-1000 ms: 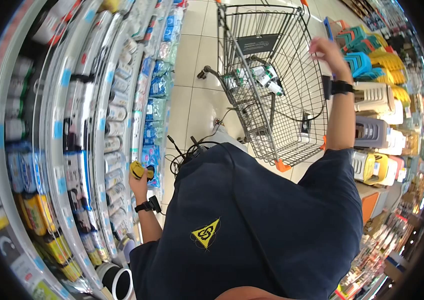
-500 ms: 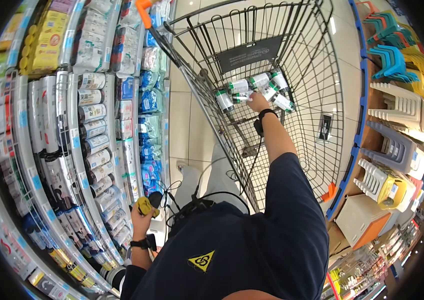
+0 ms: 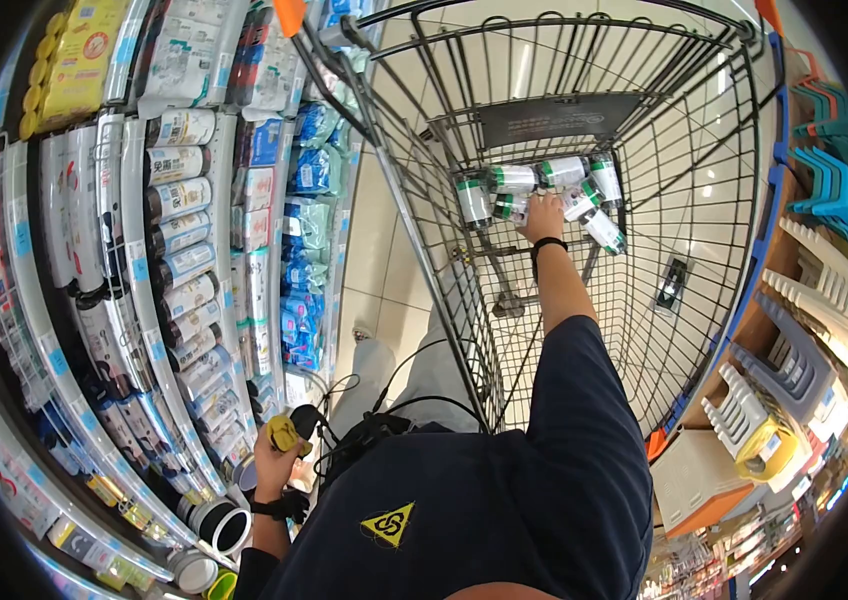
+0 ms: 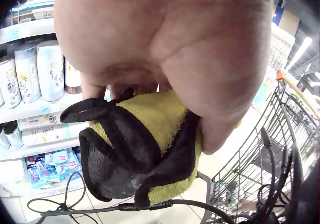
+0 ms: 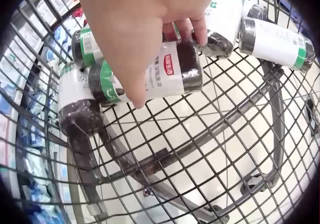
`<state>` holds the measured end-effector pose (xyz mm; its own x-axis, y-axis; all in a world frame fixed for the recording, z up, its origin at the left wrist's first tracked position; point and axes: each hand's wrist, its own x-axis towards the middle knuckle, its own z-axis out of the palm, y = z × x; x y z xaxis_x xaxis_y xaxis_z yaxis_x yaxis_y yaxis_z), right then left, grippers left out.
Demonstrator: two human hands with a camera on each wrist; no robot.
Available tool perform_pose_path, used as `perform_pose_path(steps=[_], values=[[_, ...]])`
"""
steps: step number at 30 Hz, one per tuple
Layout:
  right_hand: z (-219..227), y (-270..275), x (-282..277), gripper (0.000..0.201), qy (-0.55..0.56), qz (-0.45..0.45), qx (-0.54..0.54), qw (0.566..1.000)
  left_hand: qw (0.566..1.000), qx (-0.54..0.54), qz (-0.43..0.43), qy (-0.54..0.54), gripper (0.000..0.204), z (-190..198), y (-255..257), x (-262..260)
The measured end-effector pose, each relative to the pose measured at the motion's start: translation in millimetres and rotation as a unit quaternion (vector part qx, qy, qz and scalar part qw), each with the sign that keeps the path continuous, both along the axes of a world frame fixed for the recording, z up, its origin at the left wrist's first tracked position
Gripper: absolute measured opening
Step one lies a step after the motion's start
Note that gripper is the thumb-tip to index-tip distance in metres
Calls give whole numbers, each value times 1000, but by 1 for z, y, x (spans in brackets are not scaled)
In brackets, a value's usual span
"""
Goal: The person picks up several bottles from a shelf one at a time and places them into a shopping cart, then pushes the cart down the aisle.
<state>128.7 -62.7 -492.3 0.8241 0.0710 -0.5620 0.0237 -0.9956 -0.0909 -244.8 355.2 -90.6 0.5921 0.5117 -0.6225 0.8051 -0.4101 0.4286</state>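
Observation:
In the head view my right hand (image 3: 544, 215) reaches down into the shopping cart (image 3: 559, 120), among several dark rolls with white and green labels. Thumb and fingers grip one roll (image 5: 167, 74) from above in the right wrist view; the palm hides part of its label. Close around it lie another roll (image 5: 75, 104) on the left and a roll (image 5: 275, 43) on the right. My left hand (image 3: 274, 468), low beside the shelves, holds a folded yellow and grey cloth (image 4: 160, 119) with black edging. Most of its fingers are hidden behind the cloth in the left wrist view.
Shelves of packaged rolls (image 3: 184, 198) and blue packs (image 3: 309, 225) line the left. Stacked plastic stools (image 3: 794, 370) stand right of the cart. Black cables (image 3: 349, 425) hang at the waist. A dark phone-like object (image 3: 672, 285) shows through the cart's mesh.
My right hand has come from raised beside the cart down onto the rolls inside it. The cart sits larger in view. My left hand keeps the cloth, slightly lower in view.

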Motion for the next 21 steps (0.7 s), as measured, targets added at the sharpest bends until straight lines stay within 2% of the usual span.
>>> perform_pose_path(steps=[1, 3, 4, 5, 7, 9, 11, 13, 14, 15, 16, 17, 18, 19, 21], values=[[-1, 3, -3, 63, 2, 2, 4, 1000, 1000, 1, -14, 6, 48, 1, 1, 1], [-44, 1, -18, 47, -30, -12, -17, 999, 1000, 14, 3, 6, 50, -4, 7, -5], [-53, -1, -24, 38, -43, 5, -43, 998, 1000, 10, -17, 2, 50, -9, 14, -13], [-34, 1, -26, 45, -18, 13, -57, 998, 999, 5, -37, -3, 51, -15, 19, -21], [2, 4, -29, 54, 56, -28, -17, 998, 1000, 5, -21, -12, 52, -20, 23, -27], [9, -5, -46, 59, 37, -113, 55, 991, 999, 12, -21, -25, 51, -19, 27, -31], [44, -21, -65, 55, 19, -110, 120, 987, 999, -10, 16, -33, 48, -15, 29, -45], [59, -9, -62, 56, -50, -83, 142, 985, 997, -4, 60, -49, 48, -13, 35, -68], [81, -46, -92, 57, -157, -58, 173, 971, 995, -42, 69, -56, 51, -29, 40, -85], [95, -63, -101, 62, -149, -89, 203, 964, 992, -68, 79, -70, 54, -46, 47, -97], [141, -61, -101, 66, -76, -186, 243, 949, 991, -55, 80, -88, 56, -51, 49, -105], [138, -76, -108, 64, -78, -247, 362, 895, 990, -53, 81, -102, 59, -79, 60, -134], [174, -80, -108, 60, -150, -180, 321, 918, 982, -86, 124, -116, 58, -71, 60, -128], [195, -83, -110, 60, -151, -239, 418, 863, 989, -59, 95, -92, 58, -59, 64, -120], [300, -51, -114, 56, -196, -234, 449, 840, 983, -56, 87, -150, 57, -71, 80, -135]])
